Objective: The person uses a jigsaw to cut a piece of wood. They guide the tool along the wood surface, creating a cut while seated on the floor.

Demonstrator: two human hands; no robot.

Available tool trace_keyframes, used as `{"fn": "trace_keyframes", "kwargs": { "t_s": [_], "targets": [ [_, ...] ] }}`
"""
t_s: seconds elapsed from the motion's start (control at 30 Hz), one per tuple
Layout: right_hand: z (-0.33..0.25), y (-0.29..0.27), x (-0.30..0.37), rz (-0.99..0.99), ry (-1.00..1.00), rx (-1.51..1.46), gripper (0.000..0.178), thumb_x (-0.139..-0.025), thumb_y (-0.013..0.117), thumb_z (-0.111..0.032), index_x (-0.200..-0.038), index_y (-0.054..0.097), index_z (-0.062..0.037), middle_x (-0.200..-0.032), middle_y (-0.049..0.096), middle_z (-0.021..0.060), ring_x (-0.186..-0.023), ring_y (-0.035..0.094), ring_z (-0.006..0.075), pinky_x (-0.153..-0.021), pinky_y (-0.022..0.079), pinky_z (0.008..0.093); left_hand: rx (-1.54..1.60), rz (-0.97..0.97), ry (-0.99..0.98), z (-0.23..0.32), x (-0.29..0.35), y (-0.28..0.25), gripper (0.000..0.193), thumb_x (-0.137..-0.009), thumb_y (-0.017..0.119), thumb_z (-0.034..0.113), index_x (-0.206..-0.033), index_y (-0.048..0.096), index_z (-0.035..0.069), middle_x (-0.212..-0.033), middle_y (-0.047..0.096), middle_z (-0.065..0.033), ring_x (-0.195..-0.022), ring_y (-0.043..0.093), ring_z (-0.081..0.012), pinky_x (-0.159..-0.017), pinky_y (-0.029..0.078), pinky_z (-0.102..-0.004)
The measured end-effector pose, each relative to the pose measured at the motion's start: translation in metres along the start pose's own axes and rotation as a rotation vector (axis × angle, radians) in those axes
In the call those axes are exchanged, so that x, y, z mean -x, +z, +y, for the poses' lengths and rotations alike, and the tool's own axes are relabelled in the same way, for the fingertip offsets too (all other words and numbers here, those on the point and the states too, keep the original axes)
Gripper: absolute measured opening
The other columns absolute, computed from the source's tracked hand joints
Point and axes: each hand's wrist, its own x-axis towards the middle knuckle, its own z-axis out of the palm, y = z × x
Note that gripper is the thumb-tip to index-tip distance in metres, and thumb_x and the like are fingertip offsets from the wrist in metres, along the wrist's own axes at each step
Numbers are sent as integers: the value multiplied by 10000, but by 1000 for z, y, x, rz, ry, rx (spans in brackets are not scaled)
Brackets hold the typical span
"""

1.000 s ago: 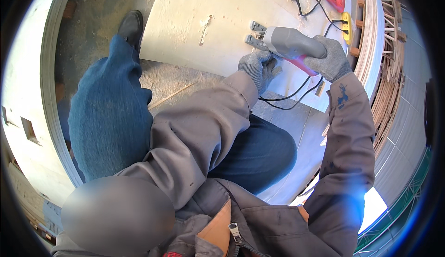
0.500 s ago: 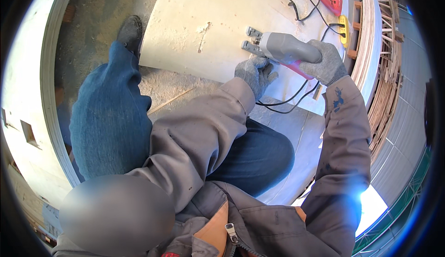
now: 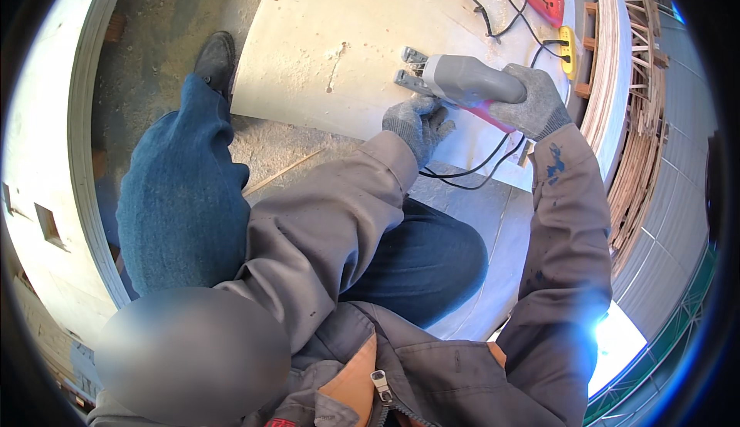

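Note:
My right hand (image 3: 533, 102), in a grey knit glove, is wrapped round the rear handle of a grey and red jigsaw (image 3: 470, 80). The jigsaw rests on a large pale plywood sheet (image 3: 308, 18), its forked metal shoe toward the left. My gloved left hand (image 3: 416, 125) is low against the near side of the shoe, fingers bent and thumb apart; the tool's body partly hides its fingertips. The blade is out of sight under the body. A black cord (image 3: 470, 184) loops below the tool.
A red drill (image 3: 549, 5) and a yellow power strip (image 3: 568, 53) lie at the far right with black cables. Stacked sheets (image 3: 605, 65) rise beyond them. Sawdust and a thin wood strip (image 3: 284, 171) lie on the floor. Another plywood stack (image 3: 46, 119) stands left.
The jigsaw and both hands have shifted slightly left, my hands keeping the same hold. The whole view has also moved a little.

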Motion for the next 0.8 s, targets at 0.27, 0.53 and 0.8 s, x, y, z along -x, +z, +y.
{"fn": "trace_keyframes", "kwargs": {
  "t_s": [0.27, 0.53, 0.8],
  "targets": [
    [-5, 0, -3, -19, 24, 12, 310, -682, 793, -231, -891, 680, -32, -755, 662, 107, -719, 647, 206, -699, 499, 335, 21, -7, -17, 5, -2, -3, 255, -1018, 487, 134, -1193, 588, -22, -1110, 636, -156, -1002, 661, -292, -870, 590, -484],
    [-11, -1, -5, -25, 10, 8, 318, -684, 791, -239, -897, 683, -31, -744, 665, 108, -699, 649, 203, -684, 503, 336, 31, 22, -18, 9, 2, 1, 298, -1023, 477, 153, -1232, 564, -41, -1136, 627, -165, -1034, 654, -298, -895, 589, -489],
    [-19, -3, -8, -27, 3, -4, 320, -678, 794, -238, -889, 679, -27, -723, 657, 98, -679, 636, 177, -667, 499, 331, 48, 15, -14, 11, 4, 2, 347, -1021, 471, 158, -1284, 533, -60, -1209, 597, -182, -1111, 621, -317, -935, 566, -504]
  ]
}}
